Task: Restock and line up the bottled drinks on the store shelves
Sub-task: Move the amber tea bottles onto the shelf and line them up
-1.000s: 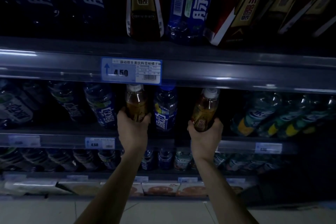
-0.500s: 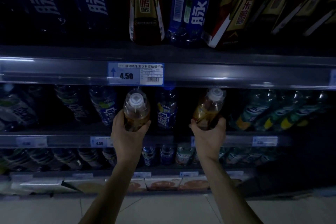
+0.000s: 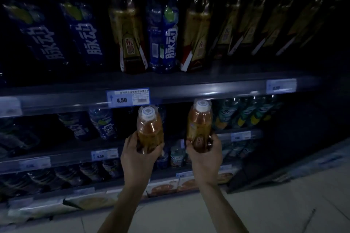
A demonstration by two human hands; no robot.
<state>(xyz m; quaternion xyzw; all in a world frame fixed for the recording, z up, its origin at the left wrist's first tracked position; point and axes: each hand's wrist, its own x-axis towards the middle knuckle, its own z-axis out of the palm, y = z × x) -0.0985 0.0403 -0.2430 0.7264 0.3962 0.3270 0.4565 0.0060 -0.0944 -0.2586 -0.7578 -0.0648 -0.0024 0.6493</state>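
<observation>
My left hand (image 3: 138, 159) grips the lower part of an amber drink bottle (image 3: 150, 128) with a white cap, held in front of the middle shelf. My right hand (image 3: 206, 159) grips a second amber bottle (image 3: 198, 126) the same way, a little higher and to the right. Both bottles are out of the shelf, caps tilted toward me, just under the upper shelf's front rail (image 3: 189, 89). On the upper shelf stand tall gold-labelled bottles (image 3: 130, 32) and blue bottles (image 3: 162, 32), mixed together.
A blue 4.50 price tag (image 3: 127, 98) hangs on the rail above my left hand. Blue bottles (image 3: 102, 123) fill the middle shelf at left, green-yellow bottles (image 3: 244, 113) at right. Lower shelves hold small bottles and flat packs. Pale floor tiles (image 3: 284, 204) lie at lower right.
Both hands have pulled their amber bottles out of the middle shelf and lifted them toward me. The view has tilted up, showing the whole upper shelf.
</observation>
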